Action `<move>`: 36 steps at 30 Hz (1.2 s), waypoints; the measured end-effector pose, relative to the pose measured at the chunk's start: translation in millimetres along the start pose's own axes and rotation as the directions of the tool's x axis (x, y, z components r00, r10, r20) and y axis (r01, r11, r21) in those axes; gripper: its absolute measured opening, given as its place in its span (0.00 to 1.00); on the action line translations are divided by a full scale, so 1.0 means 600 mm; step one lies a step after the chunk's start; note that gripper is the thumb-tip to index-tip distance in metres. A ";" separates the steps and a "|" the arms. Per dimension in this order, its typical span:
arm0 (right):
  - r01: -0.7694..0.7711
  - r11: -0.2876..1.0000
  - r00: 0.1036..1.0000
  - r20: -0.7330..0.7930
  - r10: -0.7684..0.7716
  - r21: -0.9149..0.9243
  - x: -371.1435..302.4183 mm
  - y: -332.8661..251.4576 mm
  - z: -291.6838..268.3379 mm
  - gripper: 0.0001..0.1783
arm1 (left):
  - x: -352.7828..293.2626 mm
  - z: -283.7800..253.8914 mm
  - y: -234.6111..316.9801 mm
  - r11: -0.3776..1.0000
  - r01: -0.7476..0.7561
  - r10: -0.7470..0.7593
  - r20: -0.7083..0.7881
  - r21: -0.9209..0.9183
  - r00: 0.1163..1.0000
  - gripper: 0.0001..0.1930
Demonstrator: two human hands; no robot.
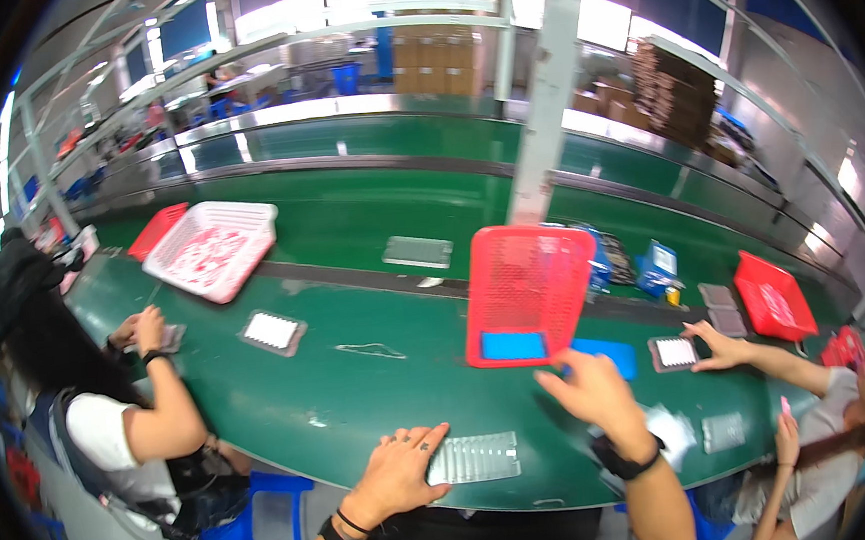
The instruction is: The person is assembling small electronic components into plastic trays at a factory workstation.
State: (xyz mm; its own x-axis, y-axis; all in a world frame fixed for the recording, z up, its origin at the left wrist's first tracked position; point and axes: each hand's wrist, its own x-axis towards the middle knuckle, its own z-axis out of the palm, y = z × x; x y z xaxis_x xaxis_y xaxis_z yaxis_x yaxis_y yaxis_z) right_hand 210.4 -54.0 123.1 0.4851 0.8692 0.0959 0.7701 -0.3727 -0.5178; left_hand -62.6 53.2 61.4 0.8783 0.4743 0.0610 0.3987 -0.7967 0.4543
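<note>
Over the green tabletop [361,400], the left hand [397,476], thumb apart from fingers, touches the clear ridged tray [478,458] at its three o'clock (probably steadying it); the right hand [598,391], digits apart, is near the red basket [525,279] at its eleven o'clock, seemingly tilted for reach.

A smooth green tabletop [250,383] is gleaming across the middle of the frame, throwing back pale streaks of light. At lower center, a clear, ribbed plastic tray [481,458] is glinting, while crumpled, see-through film [673,436] is shining to its right. Facing me right of center, a red basket [504,265] of perforated plastic is showing a satin sheen; at left, a white plastic basket [264,218] is looking smooth. Matt brown cardboard boxes [433,64] are looking dull at top center. At lower left, soft white sleeve cloth [103,428] is creasing.
</note>
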 end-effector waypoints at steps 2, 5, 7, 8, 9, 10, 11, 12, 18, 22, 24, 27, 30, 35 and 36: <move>0.038 0.999 0.999 0.011 -0.038 0.021 -0.061 0.022 -0.031 0.19 | -0.014 -0.052 -0.046 0.986 0.052 -0.064 0.073 0.161 0.995 0.40; 0.013 0.998 0.994 0.105 -0.019 0.060 -0.146 0.072 -0.058 0.20 | -0.039 -0.114 -0.123 0.895 0.224 -0.237 -0.014 0.386 0.971 0.28; -0.095 0.986 0.992 0.100 0.082 0.139 -0.189 0.098 -0.049 0.16 | -0.060 -0.135 -0.189 0.791 0.330 -0.316 -0.118 0.515 0.941 0.24; -0.076 0.986 0.993 0.105 0.061 0.147 -0.207 0.102 -0.049 0.16 | -0.064 -0.137 -0.221 0.738 0.387 -0.378 -0.138 0.552 0.916 0.25; -0.178 0.972 0.974 0.165 0.152 0.155 -0.225 0.102 -0.057 0.15 | -0.058 -0.140 -0.242 0.694 0.428 -0.421 -0.155 0.579 0.893 0.26; -0.279 0.946 0.944 0.229 0.238 0.167 -0.237 0.105 -0.059 0.15 | -0.050 -0.148 -0.242 0.687 0.434 -0.424 -0.164 0.582 0.891 0.26; -0.270 0.947 0.947 0.226 0.228 0.173 -0.243 0.102 -0.058 0.15 | -0.034 -0.157 -0.238 0.703 0.436 -0.409 -0.182 0.562 0.894 0.27; -0.257 0.949 0.952 0.219 0.216 0.180 -0.249 0.095 -0.056 0.15 | -0.013 -0.167 -0.235 0.722 0.433 -0.391 -0.198 0.540 0.899 0.29; -0.107 0.928 0.963 0.271 0.006 0.358 -0.271 0.045 -0.053 0.15 | 0.131 -0.163 -0.323 0.648 0.405 -0.208 -0.362 0.645 0.909 0.21; -0.143 0.919 0.974 0.219 0.064 0.368 -0.309 0.040 -0.079 0.13 | 0.136 -0.129 -0.386 0.533 0.356 -0.242 -0.265 0.767 0.933 0.11; -0.171 0.900 0.969 0.235 0.079 0.402 -0.319 0.049 -0.085 0.13 | 0.129 -0.128 -0.334 0.591 0.303 -0.215 -0.215 0.748 0.953 0.10; -0.203 0.885 0.969 0.218 0.119 0.419 -0.330 0.062 -0.084 0.12 | 0.137 -0.108 -0.214 0.655 0.107 -0.146 -0.014 0.748 0.989 0.15; -0.159 0.954 0.981 0.149 0.124 0.256 -0.308 0.089 -0.075 0.17 | 0.141 -0.061 -0.101 0.768 -0.037 -0.011 0.070 0.640 0.997 0.24; 0.071 0.997 0.995 -0.065 -0.071 -0.004 -0.147 0.132 -0.040 0.33 | 0.086 -0.016 0.040 0.932 -0.184 0.156 0.112 0.313 0.981 0.36; 0.008 0.996 0.997 -0.079 -0.015 -0.091 -0.121 0.137 -0.030 0.38 | 0.082 0.001 0.062 0.940 -0.213 0.188 0.118 0.266 0.975 0.37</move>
State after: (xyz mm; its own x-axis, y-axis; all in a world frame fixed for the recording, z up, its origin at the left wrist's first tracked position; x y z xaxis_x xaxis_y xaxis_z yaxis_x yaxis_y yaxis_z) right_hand 246.1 -153.5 88.8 0.5046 0.8464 0.1706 0.8083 -0.3936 -0.4379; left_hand -4.6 46.9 80.9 0.9624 0.2687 0.0404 0.2577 -0.9498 0.1774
